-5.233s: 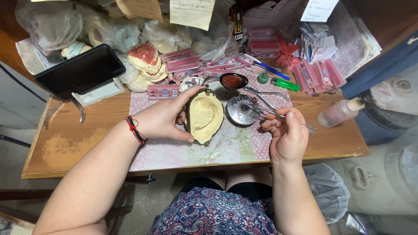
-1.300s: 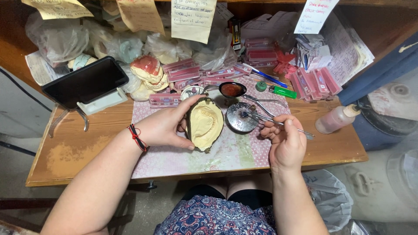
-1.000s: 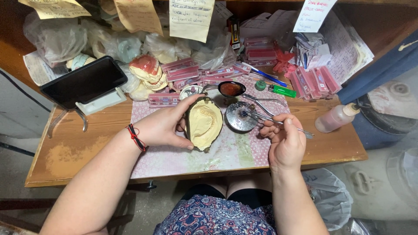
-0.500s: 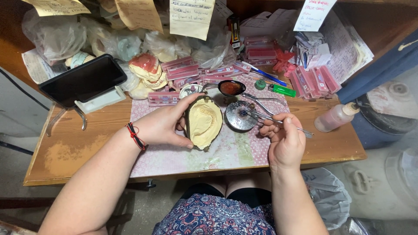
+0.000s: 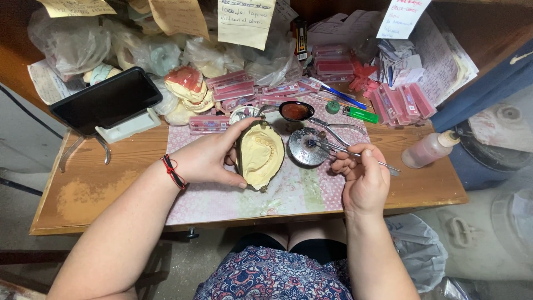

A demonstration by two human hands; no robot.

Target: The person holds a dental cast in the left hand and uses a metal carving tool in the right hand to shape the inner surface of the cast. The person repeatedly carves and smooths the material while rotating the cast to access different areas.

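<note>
The left hand (image 5: 208, 160) wraps around a dark oval flask (image 5: 259, 155) filled with pale yellow plaster that bears a tooth-shaped impression, thumb at its near edge and fingers (image 5: 244, 126) curled over the far rim. The flask stands tilted on the patterned pink mat (image 5: 288, 191) at the middle of the wooden desk (image 5: 83, 189). The right hand (image 5: 363, 178) pinches a thin metal instrument (image 5: 355, 154) between thumb and fingertips; its tip lies over a small round metal dish (image 5: 306, 147) just right of the flask. Behind the dish sits a spoon-like ladle with red wax (image 5: 295, 111). Further back lie pink flat boxes (image 5: 244, 91), a green lighter (image 5: 360, 115) and plastic bags. A dark tablet on a stand (image 5: 108, 103) rests at the left, and a plastic squeeze bottle (image 5: 430, 150) lies at the right.
</note>
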